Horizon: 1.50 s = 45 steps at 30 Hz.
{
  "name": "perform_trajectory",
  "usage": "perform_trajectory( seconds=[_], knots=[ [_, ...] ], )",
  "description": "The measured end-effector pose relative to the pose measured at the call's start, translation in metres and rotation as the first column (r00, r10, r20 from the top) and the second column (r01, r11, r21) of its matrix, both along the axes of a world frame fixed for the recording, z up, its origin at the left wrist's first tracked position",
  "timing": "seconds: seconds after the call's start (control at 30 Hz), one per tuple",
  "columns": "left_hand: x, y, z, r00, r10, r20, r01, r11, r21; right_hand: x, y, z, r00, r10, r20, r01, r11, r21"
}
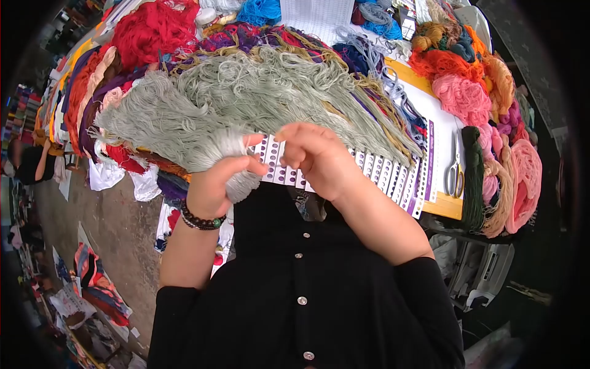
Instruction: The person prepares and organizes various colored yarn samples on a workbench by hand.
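My left hand (215,181) is wrapped round one end of a pale grey-green thread bundle (160,114), and the thread's cut end sticks out below the fingers. The rest of that bundle spreads over the table to the upper left. My right hand (310,154) is just right of it, its fingers curled with the tips near the left hand; whatever may be between them is too small to make out. Under both hands lie white cards with rows of punched holes (279,163). More grey-green thread (264,86) is heaped behind the hands.
Scissors (455,175) lie on the right by dark green thread (472,178) and pink skeins (522,184). Red thread (153,31) is piled at the back left. Another person's arm (43,161) shows at the far left.
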<state>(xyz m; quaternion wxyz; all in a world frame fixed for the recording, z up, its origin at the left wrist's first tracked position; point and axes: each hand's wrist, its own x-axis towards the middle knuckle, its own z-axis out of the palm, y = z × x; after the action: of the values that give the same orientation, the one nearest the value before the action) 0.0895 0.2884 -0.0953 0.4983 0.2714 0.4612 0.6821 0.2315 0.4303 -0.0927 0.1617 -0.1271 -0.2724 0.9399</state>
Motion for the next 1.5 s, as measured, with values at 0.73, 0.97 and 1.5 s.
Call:
perform_trajectory(
  seconds=[0.73,0.97,1.5],
  knots=[
    [0.016,0.011,-0.001,0.997,-0.034,-0.069,0.029,0.997,-0.069,-0.003,-0.017,0.005,0.966,-0.020,0.259,-0.084,0.918,0.387],
    [0.010,0.009,-0.002,0.998,-0.056,-0.002,0.056,0.994,-0.089,-0.003,-0.019,0.008,0.976,-0.069,0.205,-0.020,0.913,0.407],
    [0.013,0.013,-0.018,0.999,0.030,-0.040,-0.032,0.999,-0.044,-0.006,-0.016,0.015,0.898,-0.183,0.399,-0.175,0.684,0.708]
  ],
)
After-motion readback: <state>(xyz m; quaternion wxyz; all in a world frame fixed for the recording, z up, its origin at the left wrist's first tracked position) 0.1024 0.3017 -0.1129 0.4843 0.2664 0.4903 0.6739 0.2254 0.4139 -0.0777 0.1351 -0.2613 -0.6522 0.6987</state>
